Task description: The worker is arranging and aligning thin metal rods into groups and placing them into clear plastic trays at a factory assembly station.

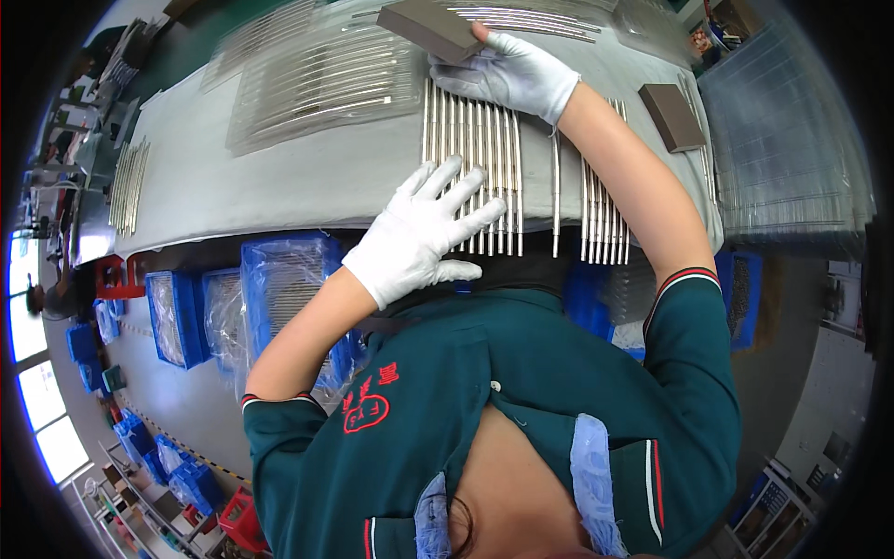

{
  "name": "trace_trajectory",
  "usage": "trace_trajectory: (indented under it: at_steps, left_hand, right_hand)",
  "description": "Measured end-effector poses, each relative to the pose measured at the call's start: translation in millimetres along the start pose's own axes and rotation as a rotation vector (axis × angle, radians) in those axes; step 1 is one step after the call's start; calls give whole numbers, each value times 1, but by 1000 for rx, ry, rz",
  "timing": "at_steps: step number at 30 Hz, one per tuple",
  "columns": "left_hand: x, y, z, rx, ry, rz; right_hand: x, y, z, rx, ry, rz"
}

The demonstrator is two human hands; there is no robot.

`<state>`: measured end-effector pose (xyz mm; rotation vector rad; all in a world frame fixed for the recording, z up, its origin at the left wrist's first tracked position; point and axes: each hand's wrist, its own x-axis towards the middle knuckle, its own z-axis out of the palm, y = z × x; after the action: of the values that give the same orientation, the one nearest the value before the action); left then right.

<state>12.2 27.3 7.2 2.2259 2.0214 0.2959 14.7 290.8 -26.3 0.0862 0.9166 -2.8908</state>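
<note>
A row of shiny metal rods (472, 130) lies side by side on the grey-white table cover (326, 177), their near ends reaching past the table edge. My left hand (419, 231), in a white glove, rests with spread fingers over the near part of this row. At the far end of the rods, my gloved right hand (510, 76) grips a brown rectangular block (430, 28) between thumb and fingers. Right of the row lies a single rod (556, 200), then another group of rods (605, 219), partly under my right forearm. A second brown block (672, 118) sits farther right.
Clear plastic trays of rods (321, 84) lie at the far left of the table. A small rod bundle (129, 186) is at its left end. Stacked clear trays (778, 140) stand on the right. Blue crates (289, 289) with plastic-wrapped contents are below the table edge.
</note>
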Motion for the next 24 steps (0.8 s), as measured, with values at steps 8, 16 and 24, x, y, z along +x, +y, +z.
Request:
trace_trajectory:
  at_steps: [8, 16, 24]
  left_hand:
    - [14, 5, 13, -29, 44, 79]
    - [43, 21, 13, -165, 110, 213]
    - [14, -25, 0, -17, 186, -64]
  right_hand:
    - [-19, -11, -15, -17, -49, 70]
    - [-79, -71, -15, -1377, 635, -330]
    - [-120, -82, 10, -2339, 955, -452]
